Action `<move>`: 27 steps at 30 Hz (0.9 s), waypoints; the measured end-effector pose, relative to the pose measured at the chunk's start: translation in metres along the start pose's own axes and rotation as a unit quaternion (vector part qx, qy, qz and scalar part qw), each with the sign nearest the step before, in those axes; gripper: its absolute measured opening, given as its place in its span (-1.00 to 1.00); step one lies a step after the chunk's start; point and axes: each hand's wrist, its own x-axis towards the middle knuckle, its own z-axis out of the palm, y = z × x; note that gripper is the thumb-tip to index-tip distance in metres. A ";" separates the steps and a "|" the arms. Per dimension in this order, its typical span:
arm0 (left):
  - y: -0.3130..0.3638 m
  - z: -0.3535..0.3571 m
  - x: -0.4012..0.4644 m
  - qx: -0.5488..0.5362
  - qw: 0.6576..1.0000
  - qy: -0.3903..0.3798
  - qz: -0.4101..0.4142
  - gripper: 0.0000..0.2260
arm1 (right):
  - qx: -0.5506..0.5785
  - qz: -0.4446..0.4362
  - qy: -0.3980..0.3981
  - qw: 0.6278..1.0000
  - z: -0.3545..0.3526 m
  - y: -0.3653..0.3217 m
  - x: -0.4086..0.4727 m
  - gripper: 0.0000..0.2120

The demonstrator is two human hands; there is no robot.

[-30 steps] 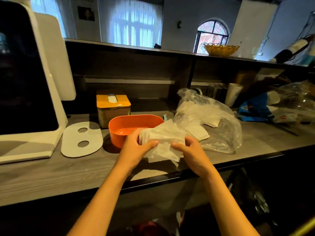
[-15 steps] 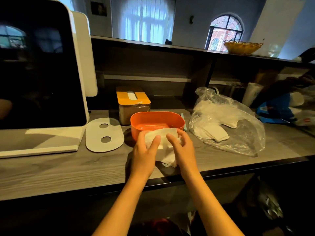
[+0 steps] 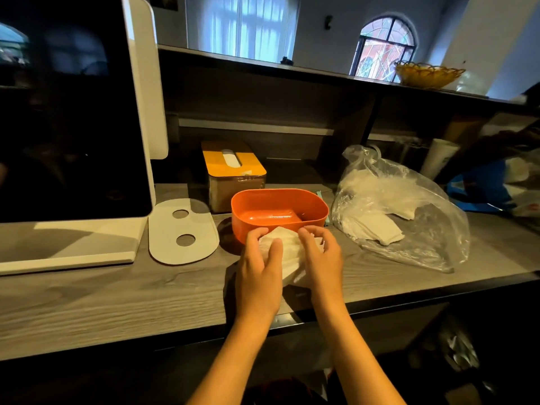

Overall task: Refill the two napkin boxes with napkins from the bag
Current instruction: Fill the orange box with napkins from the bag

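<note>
Your left hand (image 3: 258, 268) and right hand (image 3: 321, 255) are both curled round one stack of napkins (image 3: 287, 252), gripping it between them just at the near rim of the open orange box (image 3: 279, 210), which stands on the worktop (image 3: 117, 296). The stack is not yet inside; the box shows only its bare orange floor, so by my reading this fill is at its very start. Its white lid (image 3: 182, 230), with two round holes, lies flat to the left, waiting to go back on. Behind stands the yellow-lidded box (image 3: 233, 173), closed with a napkin showing through its slot, so it looks done or at least stocked. To the right the clear bag (image 3: 400, 211) lies slumped, with napkins left in it for topping up.
</note>
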 end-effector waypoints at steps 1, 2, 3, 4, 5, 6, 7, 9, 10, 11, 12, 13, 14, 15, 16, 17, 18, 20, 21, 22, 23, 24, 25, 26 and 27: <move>-0.001 0.000 0.001 0.011 1.000 0.004 0.000 -0.82 | -0.010 0.001 0.013 1.000 0.000 0.002 0.001 -0.92; -0.002 0.001 0.001 0.017 1.000 0.011 -0.001 -0.83 | -0.009 0.007 0.029 1.000 -0.001 0.004 0.003 -0.92; -0.002 0.001 0.001 0.017 1.000 0.019 -0.004 -0.83 | -0.006 0.012 0.036 0.999 -0.001 0.005 0.004 -0.90; -0.002 0.000 0.001 0.009 1.000 0.024 -0.007 -0.83 | -0.009 0.010 0.032 0.999 0.000 0.007 0.004 -0.85; -0.001 0.000 0.002 -0.003 1.000 0.025 -0.009 -0.82 | -0.015 0.011 0.018 1.000 0.002 0.008 0.004 -0.80; -0.002 0.000 0.002 -0.012 1.000 0.021 -0.011 -0.81 | -0.023 0.011 0.007 1.000 0.003 0.009 0.003 -0.80; -0.001 0.000 0.001 -0.014 1.000 0.018 -0.010 -0.81 | -0.025 0.014 0.006 1.000 0.004 0.009 0.003 -0.82; -0.001 -0.001 0.001 -0.001 1.000 0.027 -0.007 -0.84 | -0.008 0.027 0.035 0.999 0.004 0.007 0.003 -0.84; -0.001 -0.001 0.002 0.007 0.999 0.037 -0.008 -0.85 | 0.003 0.029 0.045 0.999 0.002 0.005 0.003 -0.86; -0.001 -0.001 0.002 0.013 0.999 0.047 -0.009 -0.86 | 0.008 0.020 0.040 0.999 0.001 0.003 0.002 -0.88; -0.001 -0.001 0.002 0.017 0.998 0.055 -0.008 -0.86 | 0.004 0.006 0.021 1.000 0.001 0.001 0.001 -0.90; -0.001 -0.002 0.002 0.012 0.998 0.060 -0.006 -0.86 | -0.005 -0.005 0.000 1.000 0.002 0.000 0.000 -0.92; 0.000 -0.002 0.001 0.000 0.998 0.060 -0.001 -0.85 | -0.016 -0.010 -0.010 1.000 0.003 0.000 -0.001 -0.92; 0.001 -0.003 0.000 -0.009 0.998 0.053 0.011 -0.85 | -0.025 -0.005 -0.002 1.000 0.004 0.001 -0.001 -0.92; 0.002 -0.003 -0.001 0.000 0.999 0.040 0.031 -0.85 | -0.033 0.002 0.015 0.999 0.004 0.002 0.000 -0.91; 0.003 -0.003 -0.002 0.027 0.998 0.024 0.051 -0.85 | -0.039 0.008 0.026 0.999 0.004 0.004 0.001 -0.90; 0.002 -0.003 -0.002 0.064 0.996 0.006 0.067 -0.84 | -0.045 0.010 0.023 0.999 0.004 0.004 0.002 -0.87; 0.002 -0.004 0.002 0.135 0.988 -0.018 0.077 -0.85 | -0.058 0.007 -0.006 0.998 0.005 0.004 0.001 -0.77; 0.003 -0.005 0.005 0.161 0.983 -0.025 0.081 -0.88 | -0.064 0.002 -0.012 0.998 0.006 0.004 0.000 -0.72; 0.004 -0.006 0.007 0.179 0.979 -0.029 0.091 -0.89 | -0.069 -0.004 -0.005 0.998 0.007 0.003 -0.002 -0.67; 0.006 -0.009 0.009 0.189 0.976 -0.034 0.106 -0.89 | -0.074 -0.011 0.012 0.997 0.007 0.002 -0.002 -0.63; 0.009 -0.012 0.010 0.194 0.972 -0.049 0.124 -0.87 | -0.078 -0.016 0.034 0.996 0.007 0.001 -0.002 -0.59; 0.011 -0.015 0.011 0.196 0.967 -0.077 0.141 -0.82 | -0.080 -0.018 0.059 0.995 0.007 -0.001 -0.001 -0.57; 0.013 -0.018 0.010 0.199 0.961 -0.120 0.152 -0.76 | -0.079 -0.015 0.082 0.993 0.006 -0.002 0.000 -0.56; 0.014 -0.022 0.009 0.204 0.952 -0.169 0.156 -0.69 | -0.077 -0.010 0.104 0.991 0.006 -0.003 0.001 -0.56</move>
